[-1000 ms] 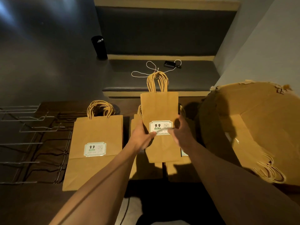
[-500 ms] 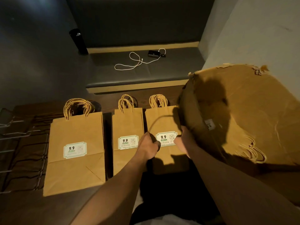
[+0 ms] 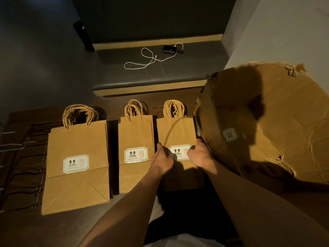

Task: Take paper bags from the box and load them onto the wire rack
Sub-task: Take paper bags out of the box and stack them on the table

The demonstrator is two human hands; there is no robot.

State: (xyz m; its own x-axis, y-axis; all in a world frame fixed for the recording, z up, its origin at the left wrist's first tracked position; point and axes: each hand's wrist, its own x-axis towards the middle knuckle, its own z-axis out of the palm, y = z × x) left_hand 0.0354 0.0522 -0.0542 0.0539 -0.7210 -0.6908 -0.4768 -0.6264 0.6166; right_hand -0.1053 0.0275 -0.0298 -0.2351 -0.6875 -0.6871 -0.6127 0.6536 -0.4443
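Three stacks of brown paper bags with twisted handles and "9.9" labels lie flat on the dark table: a large left stack [image 3: 76,157], a middle stack [image 3: 136,139] and a right stack [image 3: 176,132]. My left hand [image 3: 162,160] grips the right stack's left edge, and my right hand [image 3: 200,155] grips its right edge beside the label. A thin dark band arcs from my left hand up over this stack. The torn cardboard box [image 3: 267,113] stands open at the right, with more bag handles [image 3: 282,161] inside. The wire rack [image 3: 16,145] shows dimly at the far left.
A dark cushioned bench [image 3: 160,75] runs behind the table and carries a white cable [image 3: 147,59] and a small black device [image 3: 169,49]. A black cylinder [image 3: 83,36] stands at the bench's left end. A grey wall rises behind the box.
One second ago I held the stack upright above the table. It now lies flat to the right of the middle stack, with both hands still on it.
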